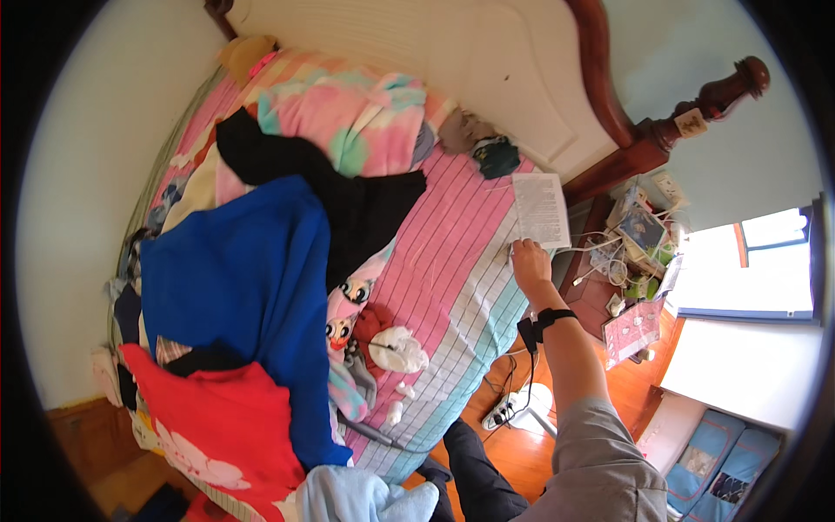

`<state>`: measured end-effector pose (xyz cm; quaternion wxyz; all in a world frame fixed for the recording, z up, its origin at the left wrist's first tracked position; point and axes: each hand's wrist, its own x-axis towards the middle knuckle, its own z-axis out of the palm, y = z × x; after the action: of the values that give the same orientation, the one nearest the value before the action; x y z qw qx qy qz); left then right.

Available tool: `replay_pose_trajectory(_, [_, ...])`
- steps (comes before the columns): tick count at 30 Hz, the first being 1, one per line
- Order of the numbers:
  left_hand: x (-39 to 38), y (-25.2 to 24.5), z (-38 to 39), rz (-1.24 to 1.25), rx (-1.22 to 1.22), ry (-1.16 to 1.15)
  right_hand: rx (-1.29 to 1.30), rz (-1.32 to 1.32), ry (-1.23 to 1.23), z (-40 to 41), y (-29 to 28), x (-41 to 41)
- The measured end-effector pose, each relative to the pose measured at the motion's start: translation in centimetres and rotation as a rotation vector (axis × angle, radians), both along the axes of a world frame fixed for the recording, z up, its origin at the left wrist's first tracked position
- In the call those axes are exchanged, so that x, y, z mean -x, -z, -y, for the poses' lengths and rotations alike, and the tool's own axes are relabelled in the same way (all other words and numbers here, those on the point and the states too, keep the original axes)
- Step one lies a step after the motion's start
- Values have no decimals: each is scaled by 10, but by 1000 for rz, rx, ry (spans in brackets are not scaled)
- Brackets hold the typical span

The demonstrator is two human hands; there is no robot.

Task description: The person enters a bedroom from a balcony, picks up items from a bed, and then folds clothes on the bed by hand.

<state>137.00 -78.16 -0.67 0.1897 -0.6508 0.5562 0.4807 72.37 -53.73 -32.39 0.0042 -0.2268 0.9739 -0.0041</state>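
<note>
My right hand [531,264] reaches to the bed's right edge, its fingers bent at the near edge of a printed booklet or sheet [540,209]. Whether the fingers grip the paper or only touch it is hidden. The printed paper lies flat near the headboard, on a striped pink, white and turquoise bedsheet [443,261]. A black strap with a small device [538,325] circles my right wrist, and a cable hangs from it. My left hand is out of view.
Clothes cover the bed's left: a blue garment [241,254], black garment [365,202] and red garment [222,417]. A cluttered bedside table [587,287] holds cables and boxes. Below, a power strip [499,414] rests on the wooden floor. The headboard post [711,98] juts out right.
</note>
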Motion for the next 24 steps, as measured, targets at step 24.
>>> replay_pose_trajectory(24, [-156,-22,-69,29,44,-204,120,823,-445,282,31,-485])
